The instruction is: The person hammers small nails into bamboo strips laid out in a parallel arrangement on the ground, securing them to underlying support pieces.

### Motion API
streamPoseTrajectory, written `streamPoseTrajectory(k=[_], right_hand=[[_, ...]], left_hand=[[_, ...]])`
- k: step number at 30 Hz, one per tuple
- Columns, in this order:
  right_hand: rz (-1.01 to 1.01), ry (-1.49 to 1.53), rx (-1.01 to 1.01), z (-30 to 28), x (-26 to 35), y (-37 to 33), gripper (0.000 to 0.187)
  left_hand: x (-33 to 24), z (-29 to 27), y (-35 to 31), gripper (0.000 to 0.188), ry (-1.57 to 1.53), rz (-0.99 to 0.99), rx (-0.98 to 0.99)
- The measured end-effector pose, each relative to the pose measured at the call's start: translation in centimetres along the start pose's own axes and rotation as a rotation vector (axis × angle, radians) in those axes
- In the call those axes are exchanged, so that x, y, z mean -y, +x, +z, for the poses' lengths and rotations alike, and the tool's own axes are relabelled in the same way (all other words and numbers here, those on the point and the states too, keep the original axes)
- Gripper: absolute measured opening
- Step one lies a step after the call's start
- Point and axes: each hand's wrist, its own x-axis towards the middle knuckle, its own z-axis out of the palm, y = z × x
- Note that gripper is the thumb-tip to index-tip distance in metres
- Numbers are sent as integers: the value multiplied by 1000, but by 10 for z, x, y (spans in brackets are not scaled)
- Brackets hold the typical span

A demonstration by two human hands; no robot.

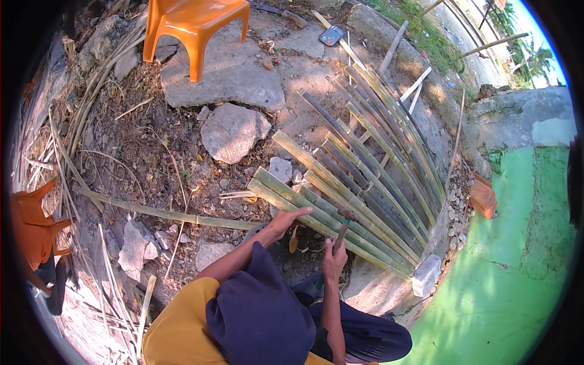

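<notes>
My left hand is at the near edge of a row of split bamboo strips. Its thumb stretches out over the nearest strip and stands apart; the other fingers are mostly hidden, and I see nothing held. My right hand is closed around the handle of a hammer, whose dark head is raised over the green strips. The strips fan out side by side on the ground, close together at their right ends and spread at the upper left. A grey block stands against their lower right ends.
An orange plastic chair stands on a stone slab at upper left. Rocks lie before it. A long bamboo strip crosses the ground toward my left arm. A phone lies far off. A green floor spreads right; another person is far left.
</notes>
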Motion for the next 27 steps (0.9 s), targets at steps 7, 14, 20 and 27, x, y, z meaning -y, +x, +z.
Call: streamPoseTrajectory(k=[7,14,20,27], right_hand=[[-51,-6,-32,0,-4,-1,31],[-20,-16,-16,0,-5,-2,32],[-26,-58,29,1,-11,1,36],[-36,-30,66,10,3,-5,37]], left_hand=[[9,-5,7,51,-61,-34,-14],[16,-7,10,47,46,-34,-81],[23,-8,17,51,52,55,-168],[31,-14,24,50,48,123,-296]])
